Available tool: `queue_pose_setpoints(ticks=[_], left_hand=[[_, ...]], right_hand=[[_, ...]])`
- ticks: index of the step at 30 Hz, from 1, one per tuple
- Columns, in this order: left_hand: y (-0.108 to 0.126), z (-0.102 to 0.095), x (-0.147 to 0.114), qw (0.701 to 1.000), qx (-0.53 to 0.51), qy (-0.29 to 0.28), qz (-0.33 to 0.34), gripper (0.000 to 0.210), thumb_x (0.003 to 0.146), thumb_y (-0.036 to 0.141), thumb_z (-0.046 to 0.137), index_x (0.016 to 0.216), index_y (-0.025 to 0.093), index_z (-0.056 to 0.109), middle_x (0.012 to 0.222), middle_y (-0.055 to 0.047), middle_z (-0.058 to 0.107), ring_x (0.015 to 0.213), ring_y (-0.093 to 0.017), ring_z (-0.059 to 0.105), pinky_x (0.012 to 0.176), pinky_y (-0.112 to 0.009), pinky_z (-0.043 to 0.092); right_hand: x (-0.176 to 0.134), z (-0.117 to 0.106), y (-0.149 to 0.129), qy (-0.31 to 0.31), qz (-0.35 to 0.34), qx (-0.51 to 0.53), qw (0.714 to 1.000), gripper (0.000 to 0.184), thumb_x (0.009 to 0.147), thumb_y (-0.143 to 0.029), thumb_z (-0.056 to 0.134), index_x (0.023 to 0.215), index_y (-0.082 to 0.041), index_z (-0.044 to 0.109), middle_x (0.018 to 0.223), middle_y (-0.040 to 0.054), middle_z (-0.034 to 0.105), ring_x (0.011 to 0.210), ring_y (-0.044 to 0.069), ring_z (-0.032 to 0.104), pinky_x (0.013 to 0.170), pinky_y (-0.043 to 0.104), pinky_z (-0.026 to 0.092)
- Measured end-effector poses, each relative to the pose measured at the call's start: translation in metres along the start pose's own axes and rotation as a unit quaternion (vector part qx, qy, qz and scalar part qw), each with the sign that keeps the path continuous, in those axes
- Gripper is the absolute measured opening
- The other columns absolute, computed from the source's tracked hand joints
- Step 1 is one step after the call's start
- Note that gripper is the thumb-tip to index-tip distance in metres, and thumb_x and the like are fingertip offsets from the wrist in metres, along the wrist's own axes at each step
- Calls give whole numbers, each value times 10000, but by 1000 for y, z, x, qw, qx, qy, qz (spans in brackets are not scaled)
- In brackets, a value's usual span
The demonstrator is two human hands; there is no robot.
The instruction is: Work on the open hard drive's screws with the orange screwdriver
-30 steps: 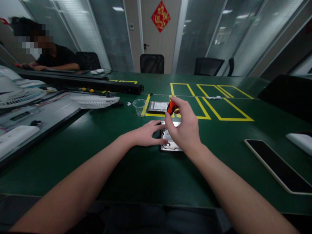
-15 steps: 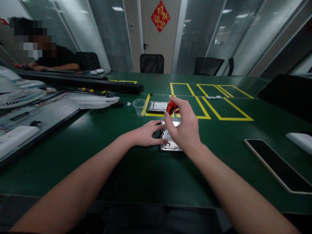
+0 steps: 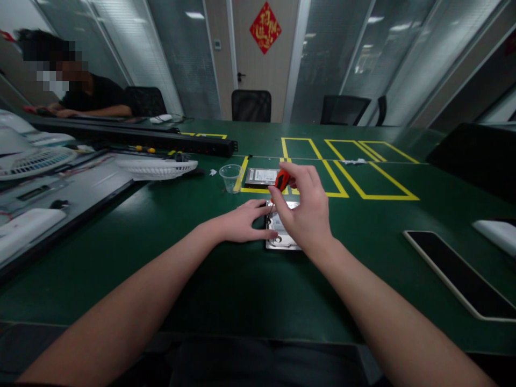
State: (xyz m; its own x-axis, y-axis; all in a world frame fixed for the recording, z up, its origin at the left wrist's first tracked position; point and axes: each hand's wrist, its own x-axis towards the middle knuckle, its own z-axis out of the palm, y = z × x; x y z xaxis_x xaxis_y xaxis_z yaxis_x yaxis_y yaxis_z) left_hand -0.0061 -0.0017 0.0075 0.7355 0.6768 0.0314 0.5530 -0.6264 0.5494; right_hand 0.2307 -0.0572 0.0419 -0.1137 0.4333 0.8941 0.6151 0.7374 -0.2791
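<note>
"Screwdriver (image 3: 282, 180) has shifted slightly, pinched in the right grip (image 3: 307, 201); it seems to be turning."
"And the hard drive (image 3: 285, 236)?"
"Flat on the tabletop (image 3: 242, 290), left grip (image 3: 241, 221) spread at its left edge."

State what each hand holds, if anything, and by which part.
The right hand holds a screwdriver by its handle; the left hand rests on the nearer hard drive.

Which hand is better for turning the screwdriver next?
Probably the right hand: it holds the screwdriver, shaft pointing down at the silver hard drive. The left hand has no tool; it touches the drive's left side.
</note>
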Motion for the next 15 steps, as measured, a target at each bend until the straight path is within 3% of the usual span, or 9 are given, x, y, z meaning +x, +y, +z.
queue_pose_setpoints(ticks=[6, 12, 15], left_hand=[[1, -2, 0, 1000, -4, -2, 14, 980, 1109, 904, 855, 1891, 342, 674, 2060, -175, 536, 1948, -533, 446, 1599, -773, 395], [0, -1, 0, 1000, 2, 2, 7, 984, 1101, 924, 846, 1869, 330, 693, 2040, -172, 561, 1953, -523, 442, 1617, -749, 371], [1, -1, 0, 1000, 6, -1, -5, 1012, 1094, 944, 837, 1873, 314, 690, 2050, -185, 543, 1961, -531, 427, 1622, -748, 362]], right_hand=[[-1, 2, -3, -1, -11, 4, 1000, 546, 1186, -175, 642, 1710, -317, 698, 1514, 143, 873, 1336, 369, 840, 1150, 624, 762], [1, 1, -1, 22, -7, -19, 1000, 389, 1200, -309, 758, 1589, -321, 780, 1380, 113, 832, 1240, 327, 832, 1037, 529, 772], [1, 2, -1, 19, -8, -15, 1000, 397, 1210, -271, 737, 1602, -323, 774, 1387, 116, 851, 1264, 335, 837, 1069, 549, 772]])
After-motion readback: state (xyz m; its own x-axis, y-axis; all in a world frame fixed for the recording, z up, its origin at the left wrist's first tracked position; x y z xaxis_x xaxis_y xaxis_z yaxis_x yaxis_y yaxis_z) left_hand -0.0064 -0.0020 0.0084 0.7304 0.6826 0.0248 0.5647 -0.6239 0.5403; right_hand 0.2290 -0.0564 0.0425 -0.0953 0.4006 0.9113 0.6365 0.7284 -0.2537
